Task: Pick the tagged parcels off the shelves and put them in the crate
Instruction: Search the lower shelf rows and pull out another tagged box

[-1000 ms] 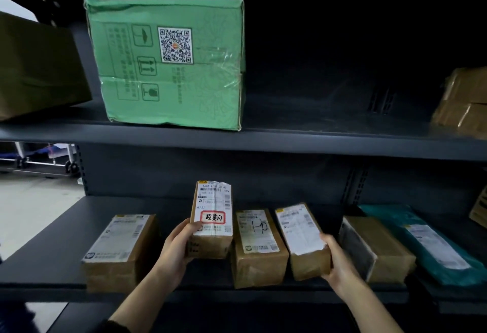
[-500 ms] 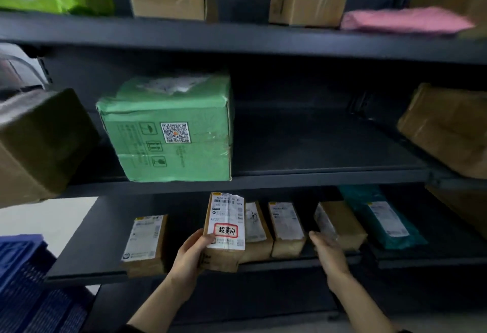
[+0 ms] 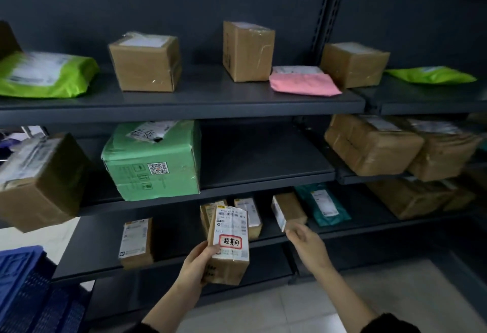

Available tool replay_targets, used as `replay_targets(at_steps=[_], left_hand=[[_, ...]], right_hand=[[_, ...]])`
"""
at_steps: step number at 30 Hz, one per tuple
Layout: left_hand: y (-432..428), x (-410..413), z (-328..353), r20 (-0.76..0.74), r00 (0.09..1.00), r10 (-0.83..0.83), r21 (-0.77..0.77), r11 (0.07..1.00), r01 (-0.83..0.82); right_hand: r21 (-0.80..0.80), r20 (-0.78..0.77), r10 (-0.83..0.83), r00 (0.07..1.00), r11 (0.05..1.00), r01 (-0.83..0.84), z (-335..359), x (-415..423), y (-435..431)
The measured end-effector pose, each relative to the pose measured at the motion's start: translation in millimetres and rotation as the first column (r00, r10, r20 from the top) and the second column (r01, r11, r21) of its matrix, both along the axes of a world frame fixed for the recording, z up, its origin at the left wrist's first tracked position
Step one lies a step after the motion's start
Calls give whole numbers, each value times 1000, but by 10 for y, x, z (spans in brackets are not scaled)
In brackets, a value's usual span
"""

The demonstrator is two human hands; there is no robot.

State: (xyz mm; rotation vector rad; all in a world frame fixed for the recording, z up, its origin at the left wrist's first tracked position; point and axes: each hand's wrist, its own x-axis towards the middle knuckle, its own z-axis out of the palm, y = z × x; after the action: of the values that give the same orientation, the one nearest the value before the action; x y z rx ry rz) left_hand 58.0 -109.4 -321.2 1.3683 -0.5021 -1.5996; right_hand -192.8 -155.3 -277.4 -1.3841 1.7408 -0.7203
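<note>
Left hand [image 3: 196, 266] fingers clamped round tagged parcel [image 3: 229, 243], held clear of shelf [image 3: 171, 251], red-bordered tag facing up, likely for checking. Right hand [image 3: 307, 244] empty, fingers loosely apart, just beside small box [image 3: 288, 210]. Blue crate [image 3: 23, 288] well left of left-hand fingers, awaiting parcel.

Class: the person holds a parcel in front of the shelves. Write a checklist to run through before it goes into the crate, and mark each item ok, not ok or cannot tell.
1. Parcel carries a tag: ok. The brown parcel shows a red-bordered handwritten tag on its label.
2. Grip secure: ok. The left hand wraps its left side.
3. Parcel clear of the shelf: ok. It is held in front of the bottom shelf.
4. Right hand free: ok. It is open and holds nothing.
5. Crate within reach: ok. The blue crate sits at lower left.
6. Room inside the crate: cannot tell. Its inside is barely visible.
</note>
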Motion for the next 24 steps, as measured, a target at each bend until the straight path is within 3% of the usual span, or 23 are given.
replay_targets(at_steps=[12,24], left_hand=[[-86,-1073,19,12,988,156,61,986,-156],[-382,-2036,-601,-10,928,374,-41,927,-374]], right_hand=[[125,-150,213,966,973,-195,75,-1216,-278],[119,-207,371,905,928,-354,-638,-1859,-961]])
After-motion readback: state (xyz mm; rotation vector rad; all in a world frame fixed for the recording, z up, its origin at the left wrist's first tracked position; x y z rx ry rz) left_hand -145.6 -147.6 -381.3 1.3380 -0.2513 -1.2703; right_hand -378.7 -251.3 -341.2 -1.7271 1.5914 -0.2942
